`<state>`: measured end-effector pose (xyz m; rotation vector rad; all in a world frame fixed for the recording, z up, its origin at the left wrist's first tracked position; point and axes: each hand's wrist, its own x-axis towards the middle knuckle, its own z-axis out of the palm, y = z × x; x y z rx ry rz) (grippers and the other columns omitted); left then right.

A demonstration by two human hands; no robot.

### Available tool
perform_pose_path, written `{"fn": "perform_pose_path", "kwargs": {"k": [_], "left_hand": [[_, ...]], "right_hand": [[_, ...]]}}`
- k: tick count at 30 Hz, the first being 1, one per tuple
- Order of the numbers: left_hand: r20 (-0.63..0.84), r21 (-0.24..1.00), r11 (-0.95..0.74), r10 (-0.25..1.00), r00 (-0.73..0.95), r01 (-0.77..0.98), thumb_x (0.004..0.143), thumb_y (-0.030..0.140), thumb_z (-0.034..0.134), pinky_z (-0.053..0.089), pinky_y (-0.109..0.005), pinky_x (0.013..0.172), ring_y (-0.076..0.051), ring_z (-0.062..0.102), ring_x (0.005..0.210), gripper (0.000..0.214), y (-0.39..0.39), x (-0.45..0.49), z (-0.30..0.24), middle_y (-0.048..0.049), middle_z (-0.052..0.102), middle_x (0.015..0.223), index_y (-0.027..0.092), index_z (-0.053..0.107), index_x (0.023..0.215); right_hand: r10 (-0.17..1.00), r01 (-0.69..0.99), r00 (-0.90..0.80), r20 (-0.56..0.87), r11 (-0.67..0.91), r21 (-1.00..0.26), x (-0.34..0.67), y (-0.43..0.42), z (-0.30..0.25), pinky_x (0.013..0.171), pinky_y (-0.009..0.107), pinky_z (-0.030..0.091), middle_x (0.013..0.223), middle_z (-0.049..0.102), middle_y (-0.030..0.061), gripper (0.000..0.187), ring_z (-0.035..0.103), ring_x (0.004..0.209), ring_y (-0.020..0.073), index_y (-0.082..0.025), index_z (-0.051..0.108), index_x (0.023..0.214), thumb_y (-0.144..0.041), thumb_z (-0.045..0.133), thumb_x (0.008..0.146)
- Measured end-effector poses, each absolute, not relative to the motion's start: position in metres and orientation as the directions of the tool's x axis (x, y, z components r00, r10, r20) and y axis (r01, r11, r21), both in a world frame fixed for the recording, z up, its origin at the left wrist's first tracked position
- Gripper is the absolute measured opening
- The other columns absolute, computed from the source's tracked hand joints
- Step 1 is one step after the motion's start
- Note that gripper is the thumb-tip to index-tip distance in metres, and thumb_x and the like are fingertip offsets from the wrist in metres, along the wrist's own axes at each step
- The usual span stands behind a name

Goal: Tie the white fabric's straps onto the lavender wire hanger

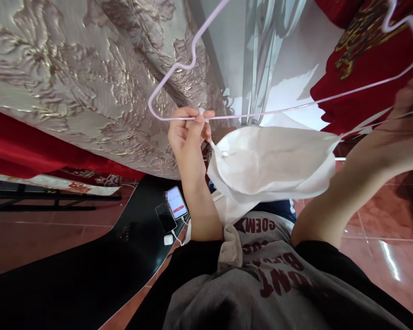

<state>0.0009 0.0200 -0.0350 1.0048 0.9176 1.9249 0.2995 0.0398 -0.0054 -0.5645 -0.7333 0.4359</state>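
Note:
A pale lilac clothes hanger (289, 110) stretches across the upper view, its long bottom bar slanting up to the right. My left hand (190, 128) pinches this bar near its left corner, together with a thin white strap end. From there a white cloth garment (275, 160) hangs open in front of my body, below the bar. Thin white straps (365, 123) run from its right corner to my right hand (411, 107), at the right edge. That hand's fingers are curled on the straps, partly cut off and blurred.
A shiny embossed beige fabric (89, 82) hangs at the left, red cloth (368, 68) at the upper right. On a black surface (89, 270) at lower left lie a lit phone (177, 202), a dark phone (165, 217) and a white charger (168, 239).

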Motion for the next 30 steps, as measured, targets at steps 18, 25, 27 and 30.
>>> {"fn": "perform_pose_path", "kwargs": {"k": [18,25,27,30], "left_hand": [[0.670,0.636,-0.729,0.356,-0.651,0.255,0.098,0.005,0.058,0.056,-0.031,0.110,-0.018,0.072,0.135,0.042,0.010,-0.041,-0.033,0.0011,0.079,0.126,0.032,0.053,0.130],[0.506,0.794,-0.607,0.646,-0.571,0.017,0.094,-0.006,0.067,0.062,-0.043,0.116,-0.033,0.068,0.148,0.036,0.018,-0.041,0.005,-0.0012,0.077,0.123,0.021,0.062,0.117],[0.343,0.851,-0.510,0.719,-0.604,-0.124,0.105,0.007,0.066,0.067,-0.045,0.107,-0.037,0.059,0.158,0.028,0.020,-0.044,0.017,0.0010,0.077,0.134,0.025,0.061,0.125],[0.196,0.868,-0.425,0.769,-0.609,-0.258,0.114,0.023,0.063,0.070,-0.046,0.101,-0.041,0.053,0.162,0.023,0.022,-0.047,0.030,0.0011,0.073,0.147,0.028,0.059,0.136]], "right_hand": [[0.606,0.452,-0.037,0.795,0.719,-0.527,0.243,0.031,-0.046,0.117,0.064,0.057,0.108,0.085,-0.0022,0.030,0.077,0.105,0.0259,-0.040,0.086,0.114,-0.032,0.057,0.109],[0.579,0.448,-0.013,0.815,0.732,-0.513,0.246,0.035,-0.050,0.106,0.057,0.059,0.104,0.083,-0.0008,0.032,0.075,0.104,0.0256,-0.039,0.086,0.110,-0.032,0.055,0.109],[0.586,0.434,-0.007,0.810,0.731,-0.526,0.246,0.034,-0.052,0.108,0.058,0.058,0.104,0.082,-0.0009,0.033,0.075,0.104,0.0257,-0.040,0.086,0.110,-0.033,0.054,0.110],[0.589,0.415,0.000,0.808,0.735,-0.536,0.243,0.034,-0.053,0.110,0.057,0.056,0.104,0.082,-0.0017,0.033,0.074,0.103,0.0246,-0.042,0.086,0.113,-0.033,0.054,0.111]]}}
